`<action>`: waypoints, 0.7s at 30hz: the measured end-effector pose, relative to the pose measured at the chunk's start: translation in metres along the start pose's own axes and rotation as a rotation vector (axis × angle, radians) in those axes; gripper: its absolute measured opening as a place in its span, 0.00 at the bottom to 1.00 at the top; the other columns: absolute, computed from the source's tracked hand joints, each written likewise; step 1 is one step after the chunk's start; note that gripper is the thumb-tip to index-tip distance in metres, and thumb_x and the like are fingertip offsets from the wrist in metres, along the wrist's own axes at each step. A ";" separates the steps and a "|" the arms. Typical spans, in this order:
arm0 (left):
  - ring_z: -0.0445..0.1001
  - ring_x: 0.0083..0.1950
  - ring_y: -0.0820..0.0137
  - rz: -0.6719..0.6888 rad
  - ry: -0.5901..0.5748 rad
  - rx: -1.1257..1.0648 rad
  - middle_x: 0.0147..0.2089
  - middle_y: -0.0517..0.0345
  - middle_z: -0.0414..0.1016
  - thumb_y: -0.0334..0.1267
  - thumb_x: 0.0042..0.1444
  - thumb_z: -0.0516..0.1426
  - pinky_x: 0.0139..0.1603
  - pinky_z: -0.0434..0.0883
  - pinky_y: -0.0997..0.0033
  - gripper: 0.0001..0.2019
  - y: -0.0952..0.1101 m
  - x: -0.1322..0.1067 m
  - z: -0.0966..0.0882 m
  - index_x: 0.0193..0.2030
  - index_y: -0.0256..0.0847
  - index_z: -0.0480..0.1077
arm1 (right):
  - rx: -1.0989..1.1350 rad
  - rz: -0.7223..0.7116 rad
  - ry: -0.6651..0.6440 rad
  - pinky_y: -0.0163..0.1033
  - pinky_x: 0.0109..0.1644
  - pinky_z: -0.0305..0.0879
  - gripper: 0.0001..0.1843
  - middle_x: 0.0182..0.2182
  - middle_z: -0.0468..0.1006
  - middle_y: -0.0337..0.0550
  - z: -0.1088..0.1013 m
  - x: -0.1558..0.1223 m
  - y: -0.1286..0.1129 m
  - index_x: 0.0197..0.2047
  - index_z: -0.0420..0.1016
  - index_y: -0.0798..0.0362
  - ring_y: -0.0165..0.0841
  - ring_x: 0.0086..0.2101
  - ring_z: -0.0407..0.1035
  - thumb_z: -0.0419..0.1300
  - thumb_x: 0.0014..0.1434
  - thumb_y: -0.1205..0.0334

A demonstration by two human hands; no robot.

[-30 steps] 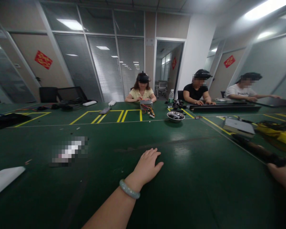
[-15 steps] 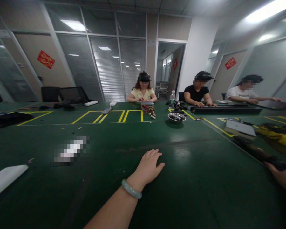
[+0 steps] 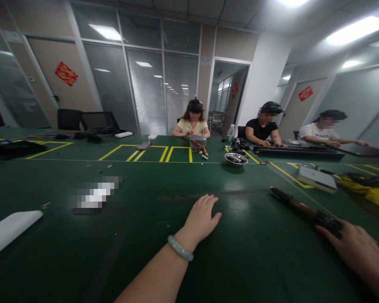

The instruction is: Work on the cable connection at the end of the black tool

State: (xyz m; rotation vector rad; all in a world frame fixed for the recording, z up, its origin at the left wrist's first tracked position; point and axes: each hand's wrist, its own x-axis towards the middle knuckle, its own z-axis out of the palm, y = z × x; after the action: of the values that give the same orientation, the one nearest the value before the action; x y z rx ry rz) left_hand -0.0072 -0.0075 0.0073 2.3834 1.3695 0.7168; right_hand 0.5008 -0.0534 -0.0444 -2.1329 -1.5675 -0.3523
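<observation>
My left hand (image 3: 202,221), with a pale green bangle (image 3: 180,249) at the wrist, lies palm down on the green tabletop (image 3: 240,265). Its fingers are stretched out, the thumb apart, and nothing is in it. On the right, my right hand (image 3: 355,244) is closed around the rear end of a long dark stick-shaped tool (image 3: 298,206). The tool has a brownish middle, black ends and a narrow tip that points left and away from me. Blur hides its exact kind. The right fingertips are partly out of sight behind the hand.
A white object (image 3: 12,231) and a pixelated item (image 3: 97,194) lie left. Farther off are a metal bowl (image 3: 236,159), a water bottle (image 3: 230,136), a grey box with wires (image 3: 198,141), a silver box (image 3: 316,178) and yellow-black material (image 3: 363,187). Three people sit across the table.
My right hand has come further into view from the right edge, bringing the dark tool left over the table. The left hand stays resting in place; the view has shifted slightly.
</observation>
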 end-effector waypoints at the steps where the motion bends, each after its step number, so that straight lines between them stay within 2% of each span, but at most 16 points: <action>1: 0.54 0.69 0.61 0.015 0.034 0.001 0.68 0.56 0.58 0.46 0.64 0.51 0.67 0.56 0.52 0.24 0.002 0.000 -0.001 0.65 0.46 0.58 | -0.014 -0.029 -0.058 0.57 0.41 0.63 0.37 0.39 0.72 0.73 -0.002 -0.008 -0.026 0.51 0.70 0.58 0.57 0.40 0.70 0.52 0.55 0.33; 4: 0.53 0.70 0.64 0.069 0.143 0.024 0.67 0.58 0.59 0.45 0.66 0.48 0.69 0.53 0.54 0.21 0.008 0.000 -0.006 0.65 0.47 0.57 | 0.056 -0.200 -0.115 0.53 0.52 0.63 0.34 0.47 0.70 0.63 -0.005 -0.032 -0.108 0.56 0.63 0.56 0.51 0.47 0.68 0.52 0.58 0.38; 7: 0.54 0.69 0.67 0.127 0.219 0.065 0.65 0.59 0.62 0.45 0.68 0.46 0.71 0.46 0.55 0.19 0.013 0.000 -0.009 0.63 0.47 0.59 | 0.171 -0.381 -0.220 0.51 0.56 0.62 0.30 0.51 0.68 0.54 -0.006 -0.053 -0.189 0.59 0.60 0.52 0.47 0.51 0.65 0.55 0.60 0.43; 9: 0.56 0.68 0.67 0.164 0.229 0.090 0.64 0.59 0.64 0.44 0.67 0.46 0.71 0.44 0.55 0.18 0.014 -0.001 -0.008 0.61 0.47 0.62 | 0.233 -0.499 -0.267 0.51 0.57 0.61 0.28 0.53 0.66 0.51 -0.004 -0.061 -0.237 0.60 0.59 0.48 0.46 0.52 0.63 0.58 0.59 0.48; 12: 0.61 0.65 0.66 0.178 0.219 0.119 0.62 0.57 0.67 0.42 0.67 0.47 0.70 0.48 0.56 0.16 0.013 0.000 -0.006 0.58 0.46 0.65 | 0.312 -0.658 -0.310 0.51 0.59 0.60 0.29 0.54 0.66 0.50 0.006 -0.065 -0.299 0.60 0.59 0.50 0.45 0.53 0.62 0.61 0.58 0.55; 14: 0.65 0.61 0.65 0.144 0.213 0.132 0.59 0.56 0.70 0.40 0.67 0.45 0.67 0.53 0.57 0.16 0.010 0.000 -0.006 0.55 0.44 0.68 | 0.336 -0.736 -0.318 0.52 0.61 0.57 0.25 0.53 0.66 0.54 0.015 -0.066 -0.331 0.57 0.62 0.55 0.46 0.55 0.61 0.60 0.58 0.59; 17: 0.70 0.54 0.65 0.040 0.208 0.144 0.53 0.54 0.74 0.38 0.68 0.42 0.60 0.62 0.61 0.17 0.004 0.003 -0.007 0.53 0.42 0.69 | 0.335 -0.780 -0.328 0.54 0.63 0.53 0.28 0.56 0.64 0.59 0.026 -0.064 -0.364 0.60 0.60 0.60 0.49 0.57 0.57 0.59 0.57 0.65; 19: 0.71 0.52 0.65 -0.023 0.196 0.154 0.51 0.53 0.74 0.39 0.69 0.40 0.56 0.65 0.63 0.18 0.000 0.004 -0.008 0.52 0.41 0.69 | 0.354 -0.765 -0.374 0.53 0.62 0.54 0.30 0.56 0.65 0.59 0.025 -0.060 -0.374 0.61 0.59 0.60 0.49 0.57 0.58 0.59 0.56 0.64; 21: 0.71 0.51 0.64 -0.047 0.187 0.161 0.51 0.53 0.74 0.40 0.69 0.40 0.54 0.66 0.63 0.19 -0.002 0.005 -0.008 0.53 0.42 0.69 | 0.384 -0.750 -0.425 0.50 0.60 0.57 0.29 0.55 0.66 0.56 0.015 -0.054 -0.373 0.60 0.61 0.58 0.47 0.55 0.61 0.61 0.56 0.61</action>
State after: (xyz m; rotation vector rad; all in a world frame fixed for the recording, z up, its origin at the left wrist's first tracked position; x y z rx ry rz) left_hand -0.0109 -0.0022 0.0148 2.4472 1.6092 0.8655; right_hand 0.1301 -0.0011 -0.0015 -1.3183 -2.4200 0.1854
